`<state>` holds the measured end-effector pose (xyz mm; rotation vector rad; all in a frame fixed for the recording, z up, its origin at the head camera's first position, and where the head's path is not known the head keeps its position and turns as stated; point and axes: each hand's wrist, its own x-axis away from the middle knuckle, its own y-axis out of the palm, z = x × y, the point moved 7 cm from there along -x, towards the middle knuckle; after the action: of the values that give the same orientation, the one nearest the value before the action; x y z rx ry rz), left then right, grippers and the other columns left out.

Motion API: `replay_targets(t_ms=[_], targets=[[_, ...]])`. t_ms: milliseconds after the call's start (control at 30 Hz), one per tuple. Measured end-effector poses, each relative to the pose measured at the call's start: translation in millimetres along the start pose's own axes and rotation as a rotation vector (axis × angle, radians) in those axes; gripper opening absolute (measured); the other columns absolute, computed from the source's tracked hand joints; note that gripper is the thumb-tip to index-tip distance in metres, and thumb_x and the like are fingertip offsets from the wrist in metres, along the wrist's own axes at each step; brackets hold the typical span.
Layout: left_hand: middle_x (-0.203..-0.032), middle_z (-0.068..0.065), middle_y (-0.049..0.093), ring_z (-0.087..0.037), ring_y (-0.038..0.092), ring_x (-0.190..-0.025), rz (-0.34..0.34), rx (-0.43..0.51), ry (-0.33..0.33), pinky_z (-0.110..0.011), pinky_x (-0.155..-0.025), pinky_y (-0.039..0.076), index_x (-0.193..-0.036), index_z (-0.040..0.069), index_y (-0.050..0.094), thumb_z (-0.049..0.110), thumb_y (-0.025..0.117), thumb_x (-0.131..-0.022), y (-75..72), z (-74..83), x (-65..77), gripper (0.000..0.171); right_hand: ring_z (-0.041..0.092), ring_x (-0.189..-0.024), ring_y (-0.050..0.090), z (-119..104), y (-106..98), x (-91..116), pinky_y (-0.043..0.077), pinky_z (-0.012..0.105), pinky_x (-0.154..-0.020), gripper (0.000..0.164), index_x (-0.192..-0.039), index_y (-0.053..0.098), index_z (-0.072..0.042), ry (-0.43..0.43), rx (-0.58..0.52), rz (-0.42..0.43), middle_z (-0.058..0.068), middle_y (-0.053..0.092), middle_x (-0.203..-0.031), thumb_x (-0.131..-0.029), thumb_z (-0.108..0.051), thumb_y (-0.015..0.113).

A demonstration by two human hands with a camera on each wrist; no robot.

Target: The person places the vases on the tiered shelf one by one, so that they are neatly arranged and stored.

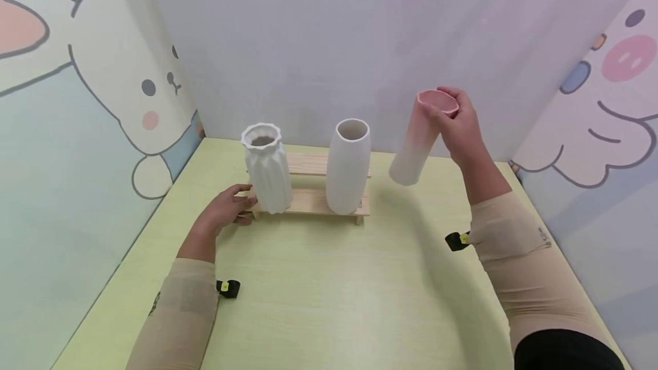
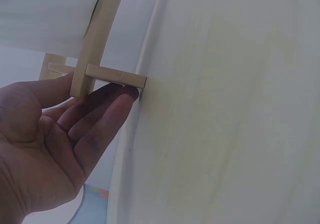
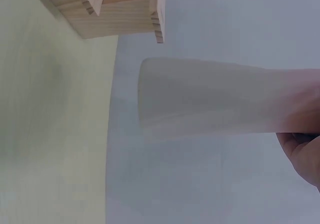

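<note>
My right hand grips a pink-and-white vase near its rim. The vase is tilted and off the table, to the right of a two-step wooden stand. In the right wrist view the white lower part of the vase points toward the table. My left hand holds the left end of the stand, thumb on one side and fingers under it in the left wrist view. On the lower step stand a fluted white vase at the left and a smooth white vase at the right.
The stand's upper step runs behind the two white vases. Below lies a pale yellow table. A plain light wall rises behind it, with cartoon-printed walls on both sides.
</note>
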<state>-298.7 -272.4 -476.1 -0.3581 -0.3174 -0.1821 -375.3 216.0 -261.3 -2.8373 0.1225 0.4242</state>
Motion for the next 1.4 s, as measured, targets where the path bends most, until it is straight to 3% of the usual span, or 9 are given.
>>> replay_targets(t_ms=[200,800,1400], targets=[[-0.15,-0.025,0.041,-0.041,0.055,-0.125,-0.004,0.003,0.0,-0.043,-0.088,0.057,-0.155,0.014,0.026,0.037,0.061,-0.098,0.8,-2.1,-1.0,0.07,0.017,-0.109,0.052,-12.0,2.5,-5.0,0.049,0.021,-0.08,0.067,-0.141,0.043,-0.016,-0.002,0.027,-0.008,0.001,0.053,-0.124,-0.086,-0.039,0.074],[-0.149,-0.024,0.043,-0.04,0.057,-0.124,-0.003,-0.009,-0.001,-0.042,-0.087,0.058,-0.154,0.014,0.027,0.037,0.06,-0.098,3.0,-0.3,-2.7,0.069,0.019,-0.114,0.051,-52.8,25.8,-18.0,0.051,0.027,-0.088,0.067,-0.139,0.044,-0.016,-0.011,-0.063,-0.026,0.002,0.053,-0.128,-0.084,-0.036,0.077],[-0.147,-0.026,0.045,-0.04,0.057,-0.123,0.001,-0.012,0.024,-0.041,-0.085,0.059,-0.153,0.013,0.028,0.037,0.06,-0.098,2.1,1.2,-2.4,0.068,0.019,-0.117,0.051,-82.9,62.9,-27.1,0.052,0.03,-0.092,0.066,-0.139,0.043,-0.018,-0.063,-0.097,-0.095,0.004,0.052,-0.132,-0.084,-0.037,0.076]])
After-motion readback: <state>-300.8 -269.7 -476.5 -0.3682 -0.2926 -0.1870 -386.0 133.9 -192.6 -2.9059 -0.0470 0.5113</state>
